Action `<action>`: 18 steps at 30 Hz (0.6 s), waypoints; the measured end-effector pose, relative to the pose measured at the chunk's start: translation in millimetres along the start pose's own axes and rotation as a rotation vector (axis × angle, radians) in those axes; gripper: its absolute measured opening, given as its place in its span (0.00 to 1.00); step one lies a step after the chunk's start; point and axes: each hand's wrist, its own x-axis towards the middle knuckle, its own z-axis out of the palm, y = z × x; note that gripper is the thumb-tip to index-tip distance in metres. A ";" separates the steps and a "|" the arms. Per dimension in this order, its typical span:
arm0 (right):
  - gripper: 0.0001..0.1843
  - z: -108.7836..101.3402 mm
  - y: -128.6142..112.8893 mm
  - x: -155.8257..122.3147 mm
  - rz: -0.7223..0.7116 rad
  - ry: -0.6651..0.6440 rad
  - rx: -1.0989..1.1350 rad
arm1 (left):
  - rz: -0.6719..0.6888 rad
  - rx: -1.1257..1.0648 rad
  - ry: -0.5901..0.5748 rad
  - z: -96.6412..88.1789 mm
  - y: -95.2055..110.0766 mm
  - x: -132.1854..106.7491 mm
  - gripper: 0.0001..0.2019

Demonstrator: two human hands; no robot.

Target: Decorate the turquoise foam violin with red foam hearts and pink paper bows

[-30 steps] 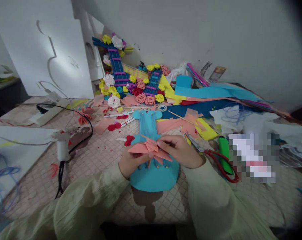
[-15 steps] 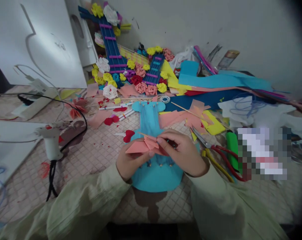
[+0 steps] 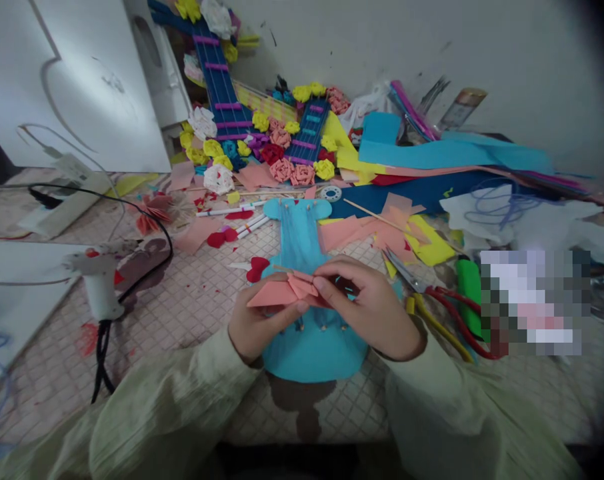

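Both my hands hold a folded pink paper piece [image 3: 282,291] just above a light blue guitar-shaped cutout [image 3: 307,333] lying on the table. My left hand [image 3: 255,327] grips the paper from below and the left, thumb pressed on its underside. My right hand [image 3: 375,307] pinches the paper's right side, fingers curled over the folds. A thin wooden stick pokes out from under the paper. Several small pegs stand along the cutout's body below my fingers.
A glue gun [image 3: 98,283] with a black cord stands at the left. Red-handled scissors [image 3: 432,297] and a green tube [image 3: 468,283] lie at the right. Paper roses on blue guitar necks [image 3: 262,137], coloured sheets [image 3: 447,160] and white boards [image 3: 82,87] crowd the back.
My hands and the pink paper stay in place while the right fingers press the folds closer together. The view has tilted slightly downward and to the right.
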 end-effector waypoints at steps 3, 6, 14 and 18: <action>0.05 -1.5 -1.6 0.6 0.029 -0.003 0.027 | 0.048 0.033 -0.004 -0.5 1.4 1.7 0.11; 0.05 -2.3 -2.7 1.1 0.049 -0.011 0.042 | 0.079 0.063 0.011 -0.4 3.8 3.1 0.11; 0.03 -1.6 -5.8 0.7 0.100 -0.028 0.059 | 0.164 0.088 0.000 -0.3 3.3 4.1 0.13; 0.03 -1.3 -5.8 1.5 0.107 -0.048 0.069 | 0.148 0.068 0.008 0.2 5.1 4.5 0.13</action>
